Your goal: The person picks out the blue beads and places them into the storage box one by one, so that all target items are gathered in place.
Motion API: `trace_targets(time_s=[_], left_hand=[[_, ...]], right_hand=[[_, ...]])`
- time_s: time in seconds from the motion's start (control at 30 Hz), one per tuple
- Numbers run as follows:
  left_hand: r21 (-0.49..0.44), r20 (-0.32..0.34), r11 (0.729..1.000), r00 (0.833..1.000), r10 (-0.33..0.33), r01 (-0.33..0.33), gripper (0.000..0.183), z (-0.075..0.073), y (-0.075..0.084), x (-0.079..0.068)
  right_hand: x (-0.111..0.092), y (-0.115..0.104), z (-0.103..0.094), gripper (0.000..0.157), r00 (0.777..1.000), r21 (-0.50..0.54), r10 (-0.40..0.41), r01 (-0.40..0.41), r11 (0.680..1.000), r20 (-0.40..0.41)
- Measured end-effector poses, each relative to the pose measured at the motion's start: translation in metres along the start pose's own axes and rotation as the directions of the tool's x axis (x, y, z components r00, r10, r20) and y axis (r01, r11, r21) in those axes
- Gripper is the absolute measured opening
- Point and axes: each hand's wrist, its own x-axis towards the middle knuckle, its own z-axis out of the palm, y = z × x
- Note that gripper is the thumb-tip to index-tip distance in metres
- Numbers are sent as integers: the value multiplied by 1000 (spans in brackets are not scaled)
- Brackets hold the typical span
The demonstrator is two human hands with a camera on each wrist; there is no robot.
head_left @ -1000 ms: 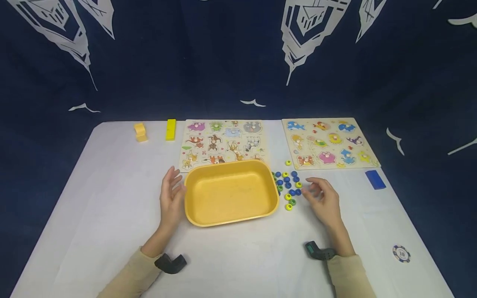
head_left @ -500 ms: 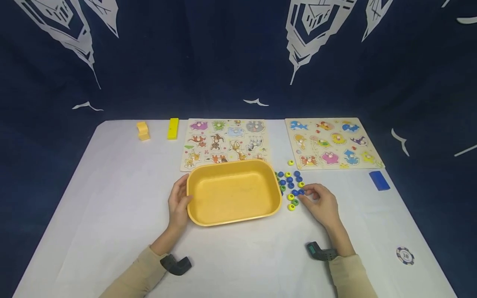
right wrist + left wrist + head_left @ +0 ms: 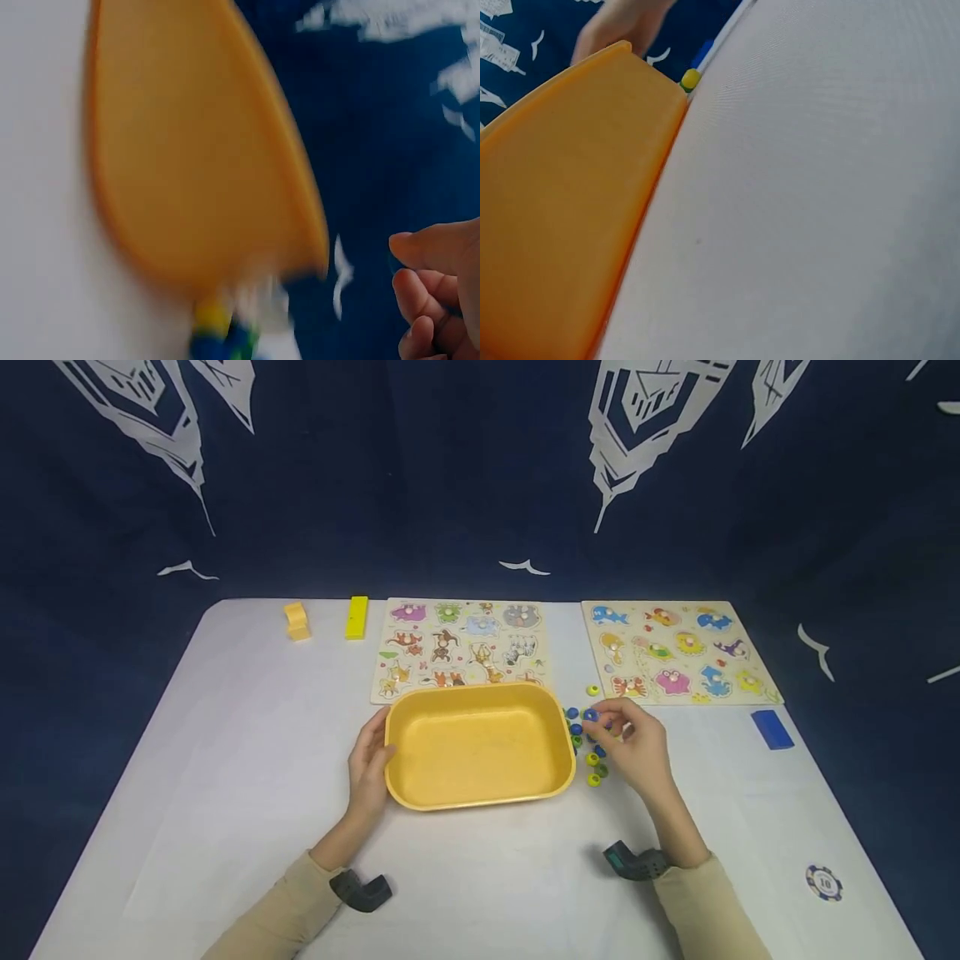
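Note:
A yellow plastic basin stands in the middle of the table in the head view, with nothing inside. My left hand grips its left end, thumb over the rim and fingers along the outer wall. Between thumb and forefinger my right hand pinches a blue bead, held just right of the basin. Below that hand lie several loose blue, green and yellow beads, partly hidden by the fingers. In the right wrist view the right hand shows at the right edge, the bead mostly hidden between its fingertips.
Behind the basin lies an animal puzzle board, partly covered by its rim; a sea-animal board lies at back right. A yellow block and orange-yellow block sit at back left, a blue block and poker chip at right.
My left hand has moved right and taken hold of the basin's end. My right hand has picked a blue bead from the group and lifted it toward the basin.

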Motion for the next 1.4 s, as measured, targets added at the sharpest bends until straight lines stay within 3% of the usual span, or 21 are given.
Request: trace_targets(time_s=[0.1, 0.2, 0.33, 0.53, 0.77, 1.1, 1.17, 1.23, 1.4], left_hand=[[-12, -2, 1000, 1000, -24, 24, 49, 1, 1, 2], [-40, -19, 998, 999, -44, 44, 46, 2, -1, 4], [-81, -50, 995, 997, -62, 58, 41, 2, -9, 7], [-104, -57, 992, 995, -77, 71, 39, 3, -22, 10], [-89, -51, 994, 996, -70, 65, 40, 2, -24, 9], [-43, 5, 998, 999, -39, 39, 51, -1, -13, 7], [-31, 12, 999, 999, -35, 35, 56, 0, -7, 5], [-16, 14, 999, 1000, -28, 28, 59, 0, -3, 3], [18, 16, 999, 999, -31, 30, 58, 1, 1, -1]], right_hand=[[19, -63, 6, 21, 992, 85, -10, 0, 996, 123], [31, -89, 31, 20, 977, 129, -47, 20, 991, 206], [39, -111, 69, 17, 945, 107, -40, 6, 994, 323], [37, -120, 115, 16, 873, 18, -1, -9, 1000, 487], [27, -115, 138, 11, 791, -21, 16, -4, 1000, 611], [27, -123, 147, 16, 733, -7, -51, 76, 997, 679], [28, -125, 145, 20, 737, 7, -73, 91, 996, 671], [29, -127, 140, 21, 760, 31, -89, 90, 995, 644], [28, -131, 108, 24, 875, 162, -149, 82, 983, 462]])
